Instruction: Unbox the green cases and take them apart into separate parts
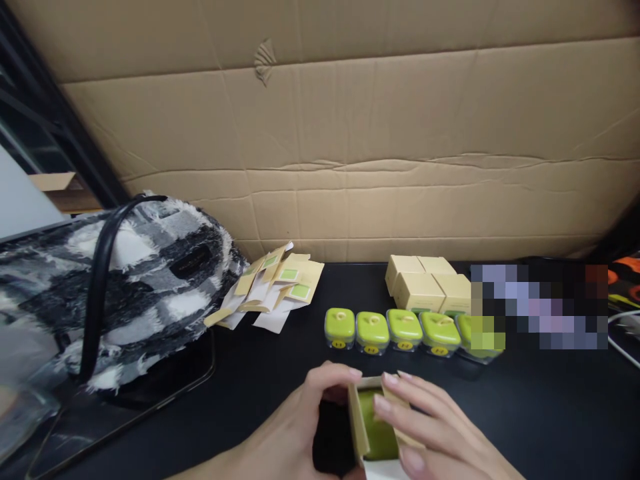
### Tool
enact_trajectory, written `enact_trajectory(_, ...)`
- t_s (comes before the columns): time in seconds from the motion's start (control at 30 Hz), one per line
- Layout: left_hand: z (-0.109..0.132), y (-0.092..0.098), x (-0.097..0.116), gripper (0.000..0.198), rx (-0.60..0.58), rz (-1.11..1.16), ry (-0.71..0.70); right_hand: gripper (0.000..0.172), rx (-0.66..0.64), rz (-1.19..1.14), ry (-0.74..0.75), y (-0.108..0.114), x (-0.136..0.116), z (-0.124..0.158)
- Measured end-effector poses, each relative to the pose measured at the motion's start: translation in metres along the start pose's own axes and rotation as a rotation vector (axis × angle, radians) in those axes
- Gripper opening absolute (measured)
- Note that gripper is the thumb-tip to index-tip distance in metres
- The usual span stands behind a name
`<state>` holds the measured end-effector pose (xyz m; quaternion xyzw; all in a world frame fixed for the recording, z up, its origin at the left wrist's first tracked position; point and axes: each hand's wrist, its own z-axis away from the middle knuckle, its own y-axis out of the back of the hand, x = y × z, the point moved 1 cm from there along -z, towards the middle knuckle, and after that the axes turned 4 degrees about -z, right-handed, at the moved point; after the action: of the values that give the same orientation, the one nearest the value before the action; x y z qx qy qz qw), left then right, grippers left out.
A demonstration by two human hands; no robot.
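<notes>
Green container [381,437] sits inside the open cream box [359,420] over the counter [250,373], left hand [295,423] curved widely around one side, right hand [443,427] gripping the other with bent fingers, seemingly mid-packing, the next move calling for squared flaps.

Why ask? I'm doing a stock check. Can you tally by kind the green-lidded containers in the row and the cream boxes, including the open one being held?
Green-lidded containers in the row: 5 (the last partly blurred)
Closed cream boxes grouped behind them: 4 visible
Open cream box, held: 1
Total: 10
</notes>
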<state>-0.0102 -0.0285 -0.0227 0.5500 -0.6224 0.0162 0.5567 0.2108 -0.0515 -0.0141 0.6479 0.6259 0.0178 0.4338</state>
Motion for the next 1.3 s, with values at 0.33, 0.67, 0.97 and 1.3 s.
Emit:
enact_trajectory(0.33, 0.013, -0.018, -0.028, 0.074, 0.077, 0.135, 0.230, 0.037, 0.211, -0.063, -0.138, 0.006, 0.012, 0.017)
enact_trajectory(0.67, 0.009, -0.006, -0.017, 0.069, -0.011, -0.018, 0.246, 0.048, 0.210, 0.093, -0.160, 0.015, -0.004, -0.004)
enact_trajectory(0.97, -0.002, 0.011, 0.010, 0.057, -0.076, 0.044, 0.202, 0.042, 0.303, -0.182, -0.475, 0.010, 0.008, -0.001)
enact_trajectory(1.3, -0.011, 0.016, 0.024, 0.056, -0.026, 0.297, 0.570, 0.039, 0.080, -1.106, -0.987, -0.001, -0.007, -0.015)
